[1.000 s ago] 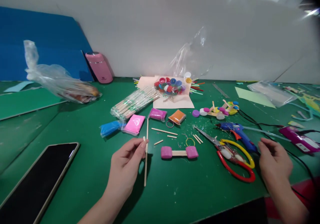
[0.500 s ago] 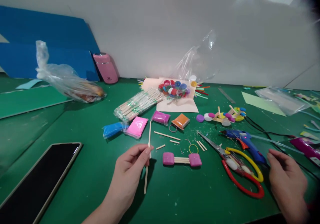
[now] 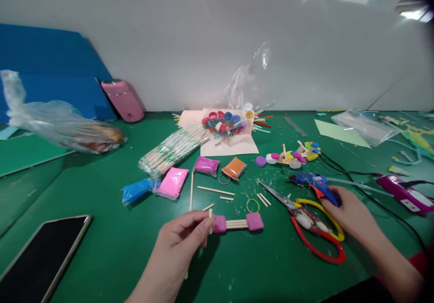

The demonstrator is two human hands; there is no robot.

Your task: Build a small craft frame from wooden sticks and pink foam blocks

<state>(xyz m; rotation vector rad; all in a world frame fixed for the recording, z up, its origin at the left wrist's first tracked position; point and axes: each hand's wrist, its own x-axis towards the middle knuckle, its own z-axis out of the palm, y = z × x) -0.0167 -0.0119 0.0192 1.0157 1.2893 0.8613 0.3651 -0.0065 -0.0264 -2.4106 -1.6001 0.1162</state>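
Note:
My left hand (image 3: 179,244) pinches a short wooden stick piece (image 3: 210,216) between thumb and fingers, right beside the left purple block of a dumbbell-like piece (image 3: 236,223) made of two purple blocks joined by sticks. A long wooden stick (image 3: 191,194) lies on the green mat (image 3: 101,194) just behind this hand. My right hand (image 3: 349,212) is wrapped round the handle of the blue glue gun (image 3: 313,182), which rests on the mat. Red and yellow scissors (image 3: 312,226) lie between my hands.
A black phone (image 3: 40,258) lies at the near left. Behind are pink, blue, purple and orange packets (image 3: 172,182), a bundle of wrapped sticks (image 3: 172,147), a bag of bottle caps (image 3: 224,122), a stick-and-cap model (image 3: 291,154), a pink case (image 3: 124,100) and plastic bags.
My right hand moved forward from the mat's near edge and closed on the glue gun's handle. My left hand shifted right with the short stick, up to the purple block.

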